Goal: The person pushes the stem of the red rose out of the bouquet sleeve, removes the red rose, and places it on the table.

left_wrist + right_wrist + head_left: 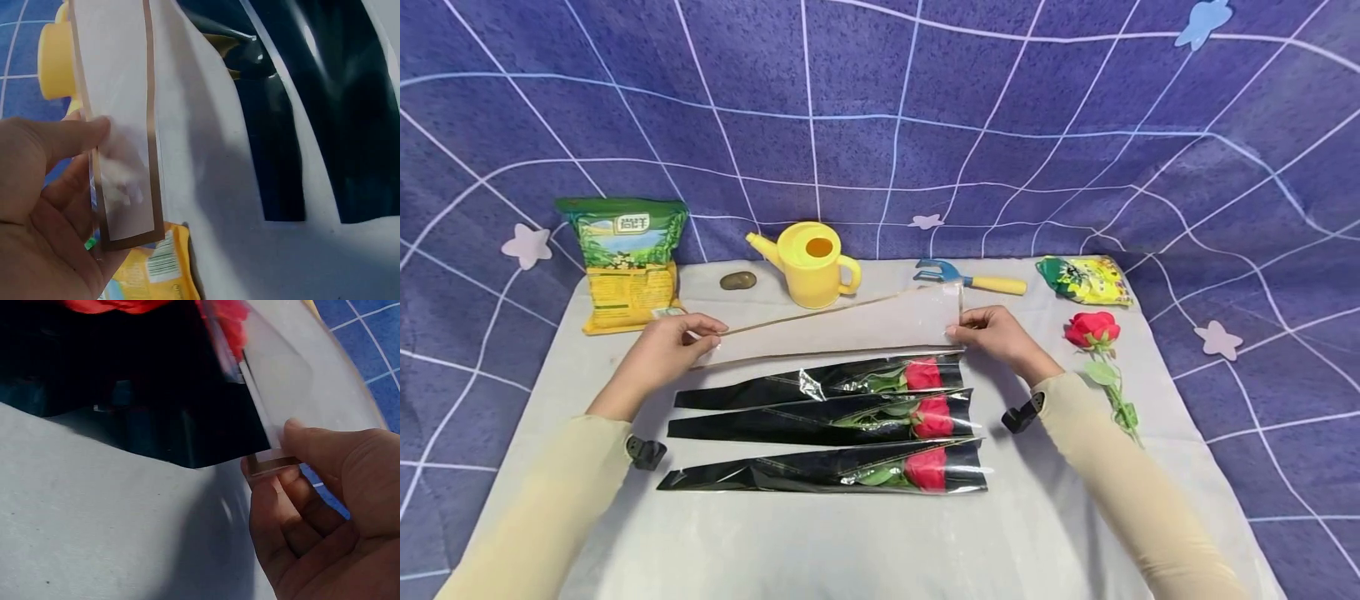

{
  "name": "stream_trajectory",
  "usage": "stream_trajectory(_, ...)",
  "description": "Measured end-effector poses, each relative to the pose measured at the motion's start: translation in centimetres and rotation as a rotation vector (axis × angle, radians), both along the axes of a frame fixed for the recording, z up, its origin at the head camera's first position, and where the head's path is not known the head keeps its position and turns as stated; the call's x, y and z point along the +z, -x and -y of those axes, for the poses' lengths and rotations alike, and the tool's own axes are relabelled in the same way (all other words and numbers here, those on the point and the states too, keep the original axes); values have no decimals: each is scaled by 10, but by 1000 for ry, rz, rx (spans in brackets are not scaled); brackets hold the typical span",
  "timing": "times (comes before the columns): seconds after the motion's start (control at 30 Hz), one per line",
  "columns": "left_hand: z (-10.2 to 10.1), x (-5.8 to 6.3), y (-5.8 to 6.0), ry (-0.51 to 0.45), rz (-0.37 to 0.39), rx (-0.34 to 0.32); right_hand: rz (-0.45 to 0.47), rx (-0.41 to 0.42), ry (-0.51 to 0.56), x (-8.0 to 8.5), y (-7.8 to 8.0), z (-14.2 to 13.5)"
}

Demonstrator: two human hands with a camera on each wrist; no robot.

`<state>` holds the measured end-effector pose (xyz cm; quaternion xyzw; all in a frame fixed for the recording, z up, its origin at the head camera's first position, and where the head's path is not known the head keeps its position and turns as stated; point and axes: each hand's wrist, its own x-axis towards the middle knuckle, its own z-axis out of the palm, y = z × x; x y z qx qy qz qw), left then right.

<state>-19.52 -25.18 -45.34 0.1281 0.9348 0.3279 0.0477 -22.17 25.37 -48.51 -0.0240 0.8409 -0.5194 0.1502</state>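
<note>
Head view shows the left hand (pixel 662 350) and the right hand (pixel 998 335) spread well apart, each pinching one end of a pale, brown-edged wrapper (pixel 842 327) between thumb and fingers. The wrapper stretches from hand to hand; the left wrist view has its narrow end reaching past the left thumb, while the right hand grips near a lower corner of the wide end. Just below the wrapper, on the side nearer the person and between the two forearms, three black-wrapped roses (pixel 797 423) lie in a stack of rows, their red blooms toward the right hand. A black wrist camera (pixel 646 452) sits on the left cuff, and another on the right.

Straight beyond the wrapper stands a yellow watering can (pixel 812 279), its handle toward the right hand; from the left wrist, the wrapper hides part of it. Beyond the right hand lies a hand fork (pixel 998 285), its blue neck close to the wrapper's upper corner in the head view. Further out on the right are a bare-stemmed red rose (pixel 1092 331) and a green-and-yellow packet (pixel 1090 280). Past the left hand stand a green-topped yellow bag (pixel 628 267) and, nearer the can, a brown stone (pixel 738 281). Everything rests on a white-covered worktop (pixel 820 546), with a blue gridded cloth (pixel 850 83) behind.
</note>
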Motion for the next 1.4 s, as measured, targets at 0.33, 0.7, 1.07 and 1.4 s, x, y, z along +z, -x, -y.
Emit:
stream_trajectory(0.33, 1, -13, 9, 90, -41, -18, 44, 25, -32, -3, 0, 7)
stream_trajectory(0.7, -17, -11, 4, 214, -102, -5, -154, 11, -337, 18, -4, 0)
stream_trajectory(1.07, -92, -8, -30, 325, -345, -339, -592, 531, -442, 47, -38, 46)
stream_trajectory(1.4, -113, -16, -38, 467, -283, -434, -629, 666, -688, 40, -52, 72)
